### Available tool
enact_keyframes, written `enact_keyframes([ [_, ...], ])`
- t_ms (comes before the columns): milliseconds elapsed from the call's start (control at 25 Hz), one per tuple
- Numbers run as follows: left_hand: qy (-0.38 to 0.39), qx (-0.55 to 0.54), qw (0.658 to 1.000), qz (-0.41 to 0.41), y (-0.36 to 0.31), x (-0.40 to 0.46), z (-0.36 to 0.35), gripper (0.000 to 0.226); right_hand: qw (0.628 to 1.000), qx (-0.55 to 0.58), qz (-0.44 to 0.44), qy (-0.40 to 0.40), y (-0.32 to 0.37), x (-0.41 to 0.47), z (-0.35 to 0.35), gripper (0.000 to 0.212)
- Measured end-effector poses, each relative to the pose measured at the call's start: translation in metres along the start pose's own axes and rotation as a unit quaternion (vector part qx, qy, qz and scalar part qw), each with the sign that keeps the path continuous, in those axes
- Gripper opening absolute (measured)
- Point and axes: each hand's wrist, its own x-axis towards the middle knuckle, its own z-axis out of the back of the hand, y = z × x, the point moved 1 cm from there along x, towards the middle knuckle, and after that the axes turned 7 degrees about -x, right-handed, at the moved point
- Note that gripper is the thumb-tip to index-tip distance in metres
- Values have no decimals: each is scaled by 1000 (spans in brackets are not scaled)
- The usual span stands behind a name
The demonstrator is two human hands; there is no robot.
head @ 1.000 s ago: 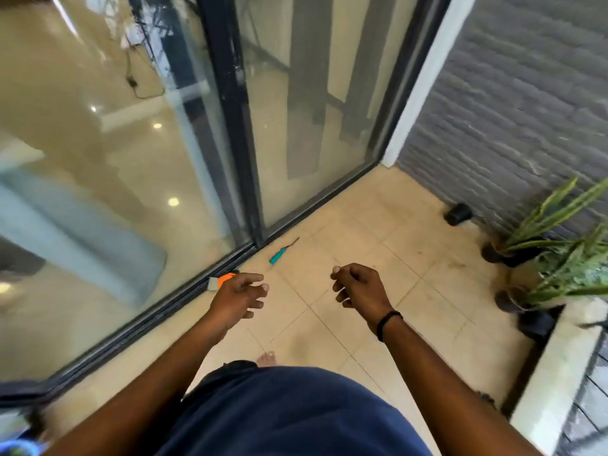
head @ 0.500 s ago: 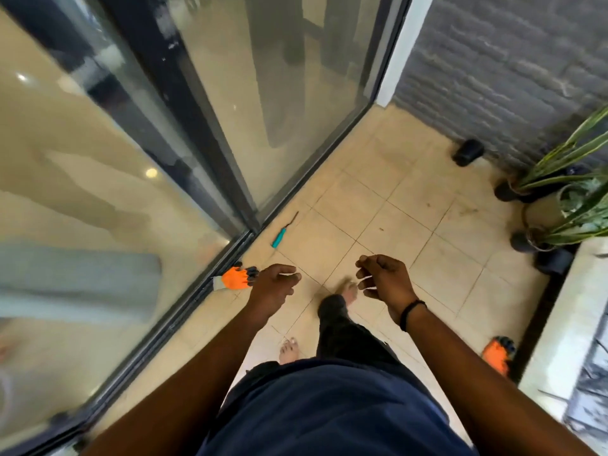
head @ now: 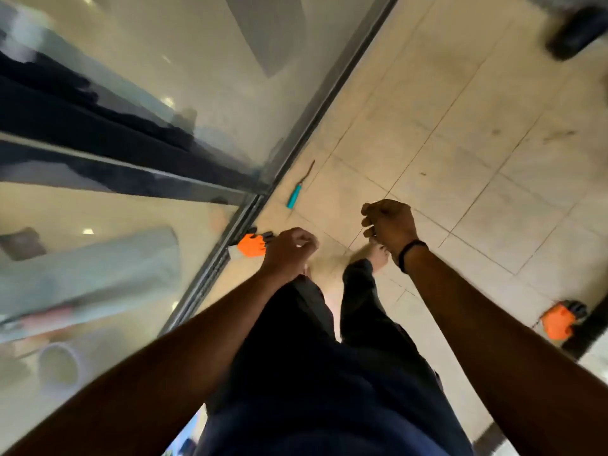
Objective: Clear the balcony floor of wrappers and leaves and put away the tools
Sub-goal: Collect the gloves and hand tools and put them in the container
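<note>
A: Beige tile floor (head: pixel 444 166) along a glass sliding door (head: pixel 184 103). Teal screwdriver (head: pixel 297 187) lies by the track, orange glove (head: pixel 251 245) against it.

B: Second glove (head: pixel 557 320) is half cut off. Left hand (head: pixel 289 255) and right hand (head: pixel 390 223) both curl loosely, holding nothing. Pretty blurry.

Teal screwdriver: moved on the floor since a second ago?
No. The teal screwdriver lies just off the door track, beyond the orange glove, same as earlier. Only the camera tilted.
</note>
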Motion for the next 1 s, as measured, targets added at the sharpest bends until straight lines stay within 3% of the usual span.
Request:
enact_keyframes([
  [160,22,9,999,44,49,125,-56,22,998,-38,-24,36,-58,123,-55,16],
  [280,20,67,997,39,111,239,-109,18,995,-27,-82,42,-144,248,-112,18],
  [320,-9,51,998,32,146,287,-109,15,993,-23,-107,37,-154,265,-118,17],
  [360,-77,105,990,61,193,331,-117,13,991,-14,-131,38,-169,289,-129,16],
  [440,-184,187,964,31,346,457,-143,23,986,-16,-162,34,-207,344,-144,18],
  [480,-197,146,970,14,404,491,-158,31,984,-31,-172,35,-230,369,-151,21],
  [520,-161,157,974,-10,442,507,-180,28,983,-48,-175,32,-251,391,-158,22],
  [600,-107,197,972,-69,472,502,-219,24,981,-72,-176,25,-281,418,-168,20],
  [640,-45,131,988,-64,420,472,-204,25,981,-80,-172,28,-289,427,-173,18],
  [680,-30,69,997,22,345,449,-181,26,981,-89,-170,40,-292,432,-177,17],
  [760,-107,59,991,55,315,472,-166,30,979,-102,-163,61,-289,431,-186,18],
  [800,-120,195,973,14,293,467,-157,31,980,-100,-158,61,-285,430,-189,18],
  [840,-116,260,959,-3,290,456,-156,29,981,-99,-151,65,-276,426,-190,19],
  [1000,-145,84,985,41,244,408,-139,26,981,-72,-149,98,-218,393,-179,27],
])
